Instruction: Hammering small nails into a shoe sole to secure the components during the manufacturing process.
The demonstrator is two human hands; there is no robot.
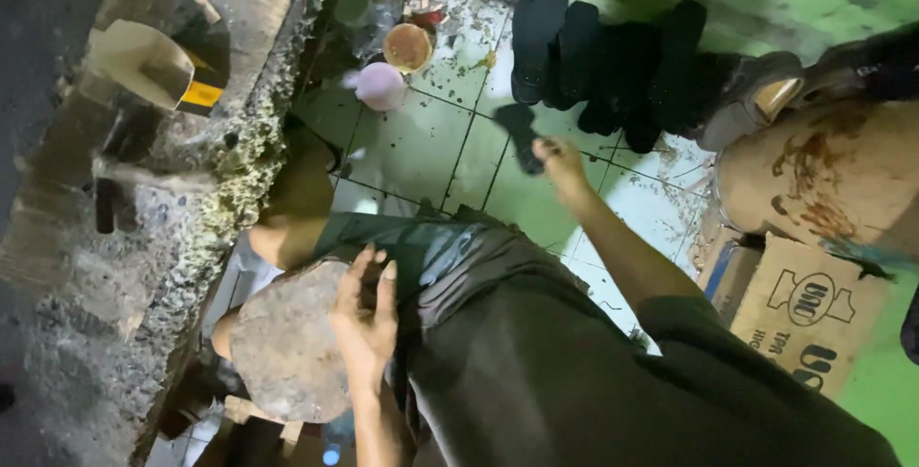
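My left hand lies flat with spread fingers on a round, rough grey-brown block beside my knee. My right hand reaches out over the pale green tiled floor and pinches a small flat black piece. Just beyond it lies a pile of black shoe soles and straps. My lap, in dark trousers, fills the lower middle.
A rough concrete ledge runs along the left with a hammer-like tool and a cardboard piece on it. A pink cup and an open tin of brown paste stand on the floor. A stained brown sack and a cardboard box sit at right.
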